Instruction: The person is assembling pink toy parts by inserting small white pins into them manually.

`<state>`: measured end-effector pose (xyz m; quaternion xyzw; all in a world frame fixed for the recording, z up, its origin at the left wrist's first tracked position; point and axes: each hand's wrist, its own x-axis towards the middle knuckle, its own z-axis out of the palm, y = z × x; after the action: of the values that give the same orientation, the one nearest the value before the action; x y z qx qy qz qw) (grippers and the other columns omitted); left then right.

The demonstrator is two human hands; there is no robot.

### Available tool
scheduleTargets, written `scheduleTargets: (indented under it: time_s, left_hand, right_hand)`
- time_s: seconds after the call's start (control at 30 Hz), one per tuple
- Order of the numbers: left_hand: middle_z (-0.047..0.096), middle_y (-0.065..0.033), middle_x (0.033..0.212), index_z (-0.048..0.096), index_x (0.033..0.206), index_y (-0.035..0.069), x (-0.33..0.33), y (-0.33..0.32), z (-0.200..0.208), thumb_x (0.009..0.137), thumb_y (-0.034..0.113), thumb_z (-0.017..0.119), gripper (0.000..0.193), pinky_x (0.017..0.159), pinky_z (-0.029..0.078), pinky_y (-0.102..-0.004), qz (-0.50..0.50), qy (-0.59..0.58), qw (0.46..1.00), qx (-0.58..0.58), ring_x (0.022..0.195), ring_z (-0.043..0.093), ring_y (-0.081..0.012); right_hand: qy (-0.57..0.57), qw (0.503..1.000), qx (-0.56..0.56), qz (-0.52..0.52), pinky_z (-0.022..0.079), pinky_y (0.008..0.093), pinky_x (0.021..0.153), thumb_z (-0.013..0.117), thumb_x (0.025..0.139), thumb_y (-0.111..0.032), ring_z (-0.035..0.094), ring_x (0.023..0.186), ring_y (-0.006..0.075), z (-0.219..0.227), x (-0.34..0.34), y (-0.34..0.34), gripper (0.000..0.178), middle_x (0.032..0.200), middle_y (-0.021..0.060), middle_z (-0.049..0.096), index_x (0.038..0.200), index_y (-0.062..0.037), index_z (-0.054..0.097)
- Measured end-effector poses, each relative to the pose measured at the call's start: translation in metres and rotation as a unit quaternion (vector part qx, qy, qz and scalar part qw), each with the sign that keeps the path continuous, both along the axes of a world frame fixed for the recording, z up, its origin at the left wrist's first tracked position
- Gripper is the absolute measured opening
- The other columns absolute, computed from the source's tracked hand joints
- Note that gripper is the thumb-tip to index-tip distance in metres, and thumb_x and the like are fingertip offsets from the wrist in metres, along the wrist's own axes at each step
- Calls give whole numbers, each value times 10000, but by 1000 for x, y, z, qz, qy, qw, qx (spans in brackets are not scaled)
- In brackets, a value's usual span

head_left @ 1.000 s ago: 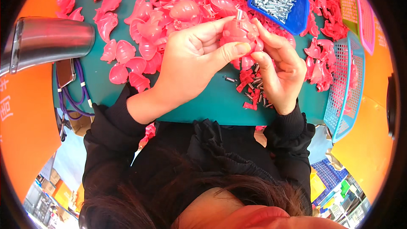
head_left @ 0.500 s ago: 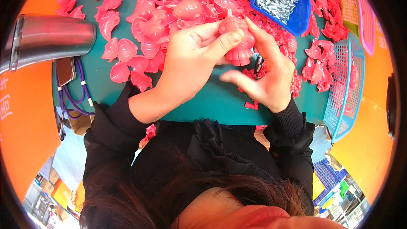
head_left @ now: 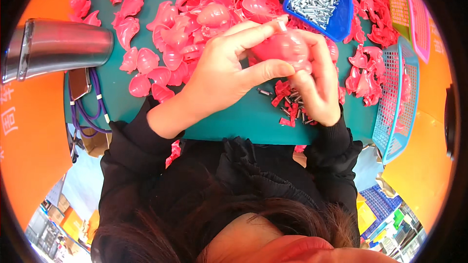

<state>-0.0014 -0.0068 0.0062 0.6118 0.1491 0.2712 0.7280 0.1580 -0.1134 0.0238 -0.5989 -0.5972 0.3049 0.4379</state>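
Above the green table, both my hands hold a glossy red plastic toy figure (head_left: 288, 48) with a rounded body. My left hand (head_left: 222, 65) grips it from the left, thumb along its lower side and fingertips at a small knob on its upper end. From the right, my right hand (head_left: 321, 87) wraps round it with bent fingers, the thumb at its lower end. Just below the hands lie small metal pins with red bits (head_left: 292, 109). Behind them spreads a heap of red plastic shells (head_left: 214, 14). The fingers cover part of the toy.
A blue tray (head_left: 342, 27) of short metal tubes stands among the red parts. On the right is a light blue mesh basket (head_left: 414, 85) beside more red pieces. A steel tumbler (head_left: 68, 46) lies at the left, above a purple cord (head_left: 101, 104) on the green table (head_left: 234, 129).
The toy has been turned from upright, showing a rounder side. My right thumb and fingers have closed in on it, and the small pins below are more exposed.
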Motion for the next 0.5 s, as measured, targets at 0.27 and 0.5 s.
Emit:
scheduleTargets:
  time_s: [0.27,0.5]
  left_hand:
    - [541,-81,720,593,844,31,4,0,1,710,319,739,349,588,473,-319,48,77,888,452,659,584,-238]
    - [477,-48,668,530,707,75,0,-8,0,646,438,718,413,476,420,-321,55,18,850,523,566,527,-213]
  right_hand:
    - [101,995,12,18,443,280,812,635,748,-302,581,919,155,4,10,-1,497,978,87,593,1113,11,509]
    - [-40,997,69,8,473,295,609,585,787,-384,620,665,218,13,1,-14,399,770,106,613,872,7,597]
